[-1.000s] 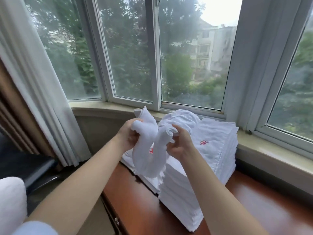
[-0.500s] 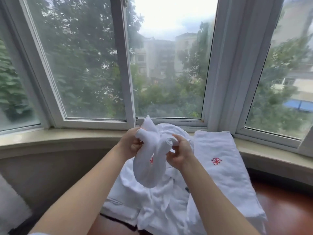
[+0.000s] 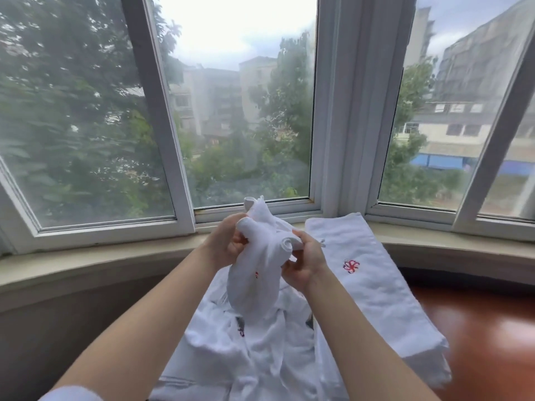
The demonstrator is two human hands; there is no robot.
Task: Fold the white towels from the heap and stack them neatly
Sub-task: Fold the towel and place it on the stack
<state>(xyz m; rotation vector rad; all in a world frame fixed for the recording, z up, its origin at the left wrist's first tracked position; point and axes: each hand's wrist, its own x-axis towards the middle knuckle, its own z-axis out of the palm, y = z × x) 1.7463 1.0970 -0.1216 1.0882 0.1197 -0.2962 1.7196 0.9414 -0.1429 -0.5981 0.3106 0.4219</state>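
A bunched white towel [image 3: 254,279] hangs in the air above the heap, with a small red mark on its front. My left hand [image 3: 224,244] grips its upper left part. My right hand [image 3: 304,261] pinches a rolled edge of it on the right. Below lies the loose heap of white towels [image 3: 249,348]. To its right stands the stack of folded white towels [image 3: 373,285], its top one showing a red flower emblem.
The towels lie on a reddish-brown wooden surface [image 3: 486,337]. A beige window sill [image 3: 86,267] curves behind them, under white-framed windows [image 3: 176,157] that look onto trees and buildings.
The view has swung right and closer to the window. Both hands have kept hold of the bunched towel and worked it a little; the curtain and dark furniture at left are out of view.
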